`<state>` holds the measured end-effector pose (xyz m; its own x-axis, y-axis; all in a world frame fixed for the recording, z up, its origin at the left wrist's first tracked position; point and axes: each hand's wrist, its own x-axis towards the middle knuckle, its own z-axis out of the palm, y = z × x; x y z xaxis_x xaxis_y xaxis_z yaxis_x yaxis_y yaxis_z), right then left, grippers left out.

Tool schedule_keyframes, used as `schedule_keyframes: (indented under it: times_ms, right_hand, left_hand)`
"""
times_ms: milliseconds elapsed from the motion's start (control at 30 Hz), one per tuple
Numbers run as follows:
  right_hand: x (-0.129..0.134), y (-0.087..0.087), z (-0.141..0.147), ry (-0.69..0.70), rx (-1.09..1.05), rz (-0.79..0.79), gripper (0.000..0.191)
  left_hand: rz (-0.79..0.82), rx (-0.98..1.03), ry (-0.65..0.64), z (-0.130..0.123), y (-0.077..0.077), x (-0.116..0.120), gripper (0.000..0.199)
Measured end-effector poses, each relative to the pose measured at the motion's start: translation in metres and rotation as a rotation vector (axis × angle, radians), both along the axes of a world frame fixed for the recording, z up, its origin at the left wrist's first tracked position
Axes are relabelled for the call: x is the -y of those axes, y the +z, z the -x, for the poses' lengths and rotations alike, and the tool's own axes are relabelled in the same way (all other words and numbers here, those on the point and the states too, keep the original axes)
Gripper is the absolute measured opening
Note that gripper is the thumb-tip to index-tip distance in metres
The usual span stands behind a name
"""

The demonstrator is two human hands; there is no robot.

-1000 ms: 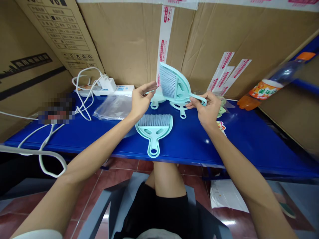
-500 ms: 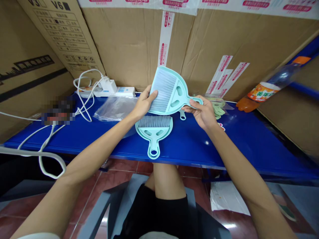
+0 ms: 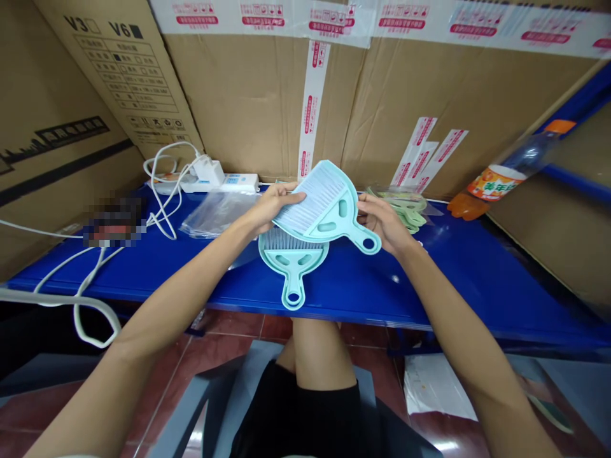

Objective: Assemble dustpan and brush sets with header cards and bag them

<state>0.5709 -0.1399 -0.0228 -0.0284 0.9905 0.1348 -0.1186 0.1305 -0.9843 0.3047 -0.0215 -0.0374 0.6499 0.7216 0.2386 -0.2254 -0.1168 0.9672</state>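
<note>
1. The set [image 3: 327, 207], a brush nested in its dustpan, is at the frame's centre, tilted, bristles towards the upper left, handle towards the lower right.
2. My left hand [image 3: 273, 205] pinches the pan's bristle-side edge, thumb over the front; I judge this grip keeps brush and pan together.
3. My right hand [image 3: 382, 219] has its fingers curled at the pan's right edge, just above the handle, probably to steady it; I cannot tell whether they pinch.
4. Just below, the second set [image 3: 293, 267] lies on the table [image 3: 477, 273], handle towards me, perhaps for easy reach. The upper one hides part of its bristles; whether they touch, I cannot tell.
5. Bags [image 3: 214, 213] lie flat left of centre, likely set aside within reach.
6. The bottle [image 3: 494, 181] leans at upper right, seemingly propped.
</note>
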Motion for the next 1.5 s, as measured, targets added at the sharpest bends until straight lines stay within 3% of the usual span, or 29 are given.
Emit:
schedule_keyframes:
  times_ms: [167,233,333,467,600,733,867,1033,1100,1133,1200,1267,1333,1367,1500]
  right_hand:
    - [0.000,-0.002,0.003,0.014,0.066,-0.039,0.058]
    - [0.002,0.003,-0.003,0.056,0.130,-0.009,0.067]
    - [0.008,0.018,-0.027,0.112,0.210,0.089,0.086]
    - [0.022,0.040,-0.078,0.060,0.385,0.182,0.054]
    - [0.034,0.049,-0.109,0.073,0.669,0.300,0.049]
    - [0.037,0.049,-0.106,0.171,0.883,0.346,0.051]
    - [0.039,0.049,-0.096,0.177,0.952,0.354,0.059]
    - [0.045,0.047,-0.098,0.120,0.996,0.647,0.094]
    - [0.042,0.046,-0.101,0.126,1.054,0.697,0.104]
    - [0.039,0.044,-0.101,0.128,1.088,0.670,0.100]
    - [0.031,0.039,-0.096,0.079,1.169,0.510,0.072]
    - [0.019,0.030,-0.084,-0.100,1.279,0.266,0.040]
    - [0.006,0.017,-0.066,-0.335,1.381,0.037,0.023]
    - [-0.001,0.010,-0.056,-0.390,1.401,-0.052,0.023]
    - [-0.027,-0.006,-0.025,-0.245,1.466,-0.184,0.036]
  left_hand:
    - [0.007,-0.156,-0.210,-0.004,0.002,0.019,0.053]
    - [0.013,-0.180,-0.238,-0.009,0.000,0.024,0.051]
    - [-0.080,-0.160,-0.117,-0.016,-0.005,0.022,0.044]
    - [-0.189,-0.123,0.008,-0.017,-0.010,0.011,0.042]
    - [-0.209,-0.156,0.034,-0.017,-0.016,0.004,0.031]
    - [-0.240,-0.221,0.029,-0.019,-0.020,0.005,0.026]
    - [-0.272,-0.240,0.057,-0.021,-0.022,0.007,0.022]
    - [-0.296,-0.256,0.086,-0.023,-0.020,0.010,0.016]
    - [-0.311,-0.259,0.094,-0.023,-0.019,0.011,0.016]
    - [-0.321,-0.258,0.099,-0.023,-0.019,0.012,0.016]
    - [-0.343,-0.252,0.114,-0.023,-0.020,0.012,0.016]
    - [-0.361,-0.245,0.133,-0.024,-0.020,0.012,0.015]
    - [-0.369,-0.236,0.148,-0.024,-0.021,0.011,0.015]
    - [-0.369,-0.233,0.155,-0.023,-0.021,0.011,0.015]
    - [-0.383,-0.231,0.202,-0.021,-0.019,0.007,0.019]
